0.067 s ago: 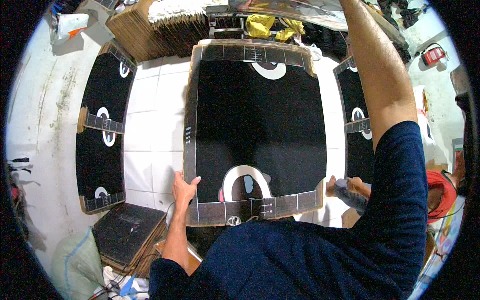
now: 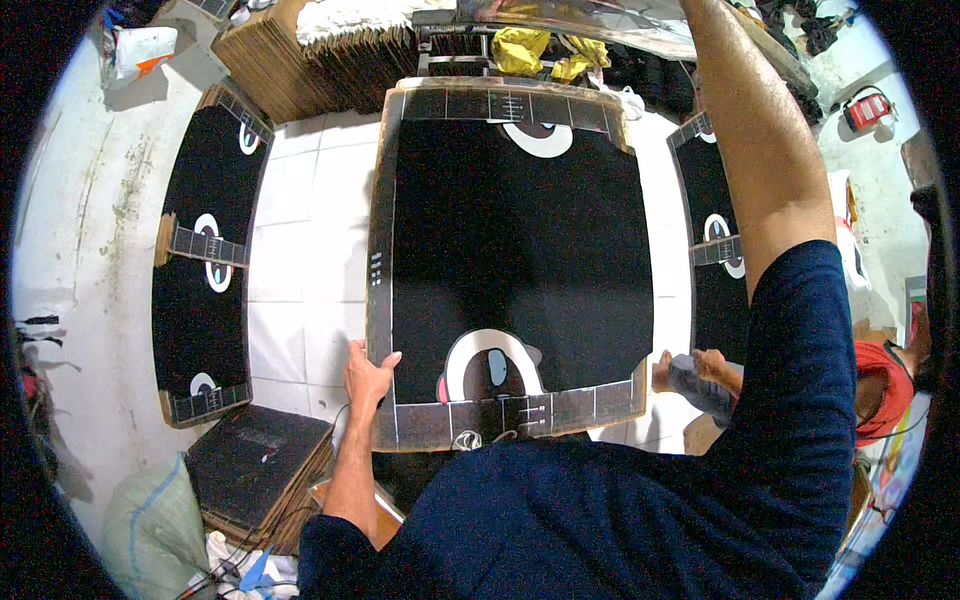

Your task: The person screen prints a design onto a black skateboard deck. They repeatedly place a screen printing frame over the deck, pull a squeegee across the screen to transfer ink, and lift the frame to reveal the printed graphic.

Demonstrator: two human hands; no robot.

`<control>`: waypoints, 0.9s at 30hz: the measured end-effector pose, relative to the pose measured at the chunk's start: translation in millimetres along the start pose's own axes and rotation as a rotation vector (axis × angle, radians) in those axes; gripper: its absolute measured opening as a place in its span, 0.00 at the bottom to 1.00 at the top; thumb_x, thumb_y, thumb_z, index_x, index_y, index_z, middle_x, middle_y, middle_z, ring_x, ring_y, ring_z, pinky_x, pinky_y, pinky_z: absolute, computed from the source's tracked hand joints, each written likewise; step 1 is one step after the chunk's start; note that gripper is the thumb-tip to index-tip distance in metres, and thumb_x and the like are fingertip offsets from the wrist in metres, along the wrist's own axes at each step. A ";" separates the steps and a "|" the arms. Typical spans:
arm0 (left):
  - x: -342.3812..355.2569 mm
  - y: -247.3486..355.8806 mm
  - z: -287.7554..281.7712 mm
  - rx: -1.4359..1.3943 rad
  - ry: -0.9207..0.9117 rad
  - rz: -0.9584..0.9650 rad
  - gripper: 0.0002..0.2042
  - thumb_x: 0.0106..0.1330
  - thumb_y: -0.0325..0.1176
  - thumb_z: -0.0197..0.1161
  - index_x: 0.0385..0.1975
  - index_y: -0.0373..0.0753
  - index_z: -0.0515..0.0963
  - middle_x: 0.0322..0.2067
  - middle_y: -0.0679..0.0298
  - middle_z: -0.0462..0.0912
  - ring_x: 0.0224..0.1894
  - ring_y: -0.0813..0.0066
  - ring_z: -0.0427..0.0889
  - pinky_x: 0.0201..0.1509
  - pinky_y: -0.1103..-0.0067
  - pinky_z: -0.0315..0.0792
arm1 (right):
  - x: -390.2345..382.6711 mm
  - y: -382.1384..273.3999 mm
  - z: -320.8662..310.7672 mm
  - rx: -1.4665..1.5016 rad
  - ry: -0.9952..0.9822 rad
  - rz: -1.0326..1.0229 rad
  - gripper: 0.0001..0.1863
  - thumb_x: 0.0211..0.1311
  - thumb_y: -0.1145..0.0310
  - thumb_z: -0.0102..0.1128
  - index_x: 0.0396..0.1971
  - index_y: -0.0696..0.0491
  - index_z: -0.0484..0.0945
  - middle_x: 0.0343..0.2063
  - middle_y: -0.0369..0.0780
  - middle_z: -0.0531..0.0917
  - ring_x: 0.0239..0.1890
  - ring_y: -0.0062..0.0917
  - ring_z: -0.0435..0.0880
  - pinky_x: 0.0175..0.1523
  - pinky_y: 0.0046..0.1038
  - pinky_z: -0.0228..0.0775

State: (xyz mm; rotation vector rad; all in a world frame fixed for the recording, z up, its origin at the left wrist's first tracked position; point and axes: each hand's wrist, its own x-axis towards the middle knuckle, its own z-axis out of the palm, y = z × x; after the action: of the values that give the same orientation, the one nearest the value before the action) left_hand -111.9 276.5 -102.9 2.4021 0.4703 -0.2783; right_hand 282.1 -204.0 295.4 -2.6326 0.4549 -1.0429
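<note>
In front of me lies a large board (image 2: 380,200) with a brown edge, covered by a black fabric panel (image 2: 520,230). White-rimmed oval cartoon eyes (image 2: 462,362) are printed at the fabric's near and far ends. Dark strips marked with white lines run across both ends of the board. My left hand (image 2: 368,375) grips the board's left edge near the close corner, thumb on top and fingers beneath. Up past the top right of the picture reaches my right arm (image 2: 765,130); its hand is out of sight.
Similar black panels (image 2: 200,330) lie on boards along the left and right (image 2: 715,300). Stacked boards (image 2: 265,60) stand at the far left, more (image 2: 255,465) lie near left. At right are another person's hands (image 2: 705,365) and red clothing (image 2: 885,390). Yellow cloth (image 2: 520,52) sits at the back.
</note>
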 end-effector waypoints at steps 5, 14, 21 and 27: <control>1.9 1.3 -1.4 -0.002 0.000 0.005 0.35 0.53 0.45 0.81 0.54 0.34 0.69 0.42 0.45 0.87 0.47 0.45 0.86 0.53 0.59 0.77 | 4.2 1.8 -3.6 0.024 -0.002 -0.061 0.24 0.61 0.54 0.67 0.58 0.41 0.81 0.52 0.46 0.86 0.57 0.41 0.85 0.62 0.41 0.73; 12.6 2.6 1.9 0.061 0.022 0.023 0.37 0.53 0.48 0.81 0.55 0.32 0.69 0.43 0.43 0.86 0.48 0.44 0.86 0.53 0.59 0.77 | 20.6 12.0 0.0 0.001 0.073 -0.086 0.24 0.58 0.53 0.69 0.55 0.42 0.83 0.51 0.45 0.87 0.56 0.41 0.85 0.58 0.41 0.76; 18.6 -5.4 5.2 0.093 -0.022 -0.030 0.39 0.51 0.50 0.82 0.55 0.31 0.71 0.46 0.42 0.84 0.51 0.44 0.84 0.56 0.59 0.76 | 26.9 8.5 -1.0 -0.091 0.152 -0.152 0.21 0.55 0.57 0.70 0.50 0.43 0.86 0.46 0.43 0.88 0.52 0.38 0.87 0.55 0.40 0.78; 25.6 -23.1 25.2 0.127 -0.048 -0.031 0.38 0.49 0.52 0.83 0.50 0.28 0.73 0.47 0.43 0.80 0.52 0.45 0.81 0.56 0.60 0.75 | 20.6 -1.5 -15.6 -0.021 0.164 -0.075 0.22 0.58 0.58 0.68 0.54 0.42 0.83 0.51 0.47 0.86 0.55 0.41 0.85 0.59 0.39 0.77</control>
State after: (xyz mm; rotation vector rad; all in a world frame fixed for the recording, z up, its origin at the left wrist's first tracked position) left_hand -99.8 283.3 -143.3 2.5065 0.4810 -0.3889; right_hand 285.7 -212.7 319.5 -2.6117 0.4067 -1.2912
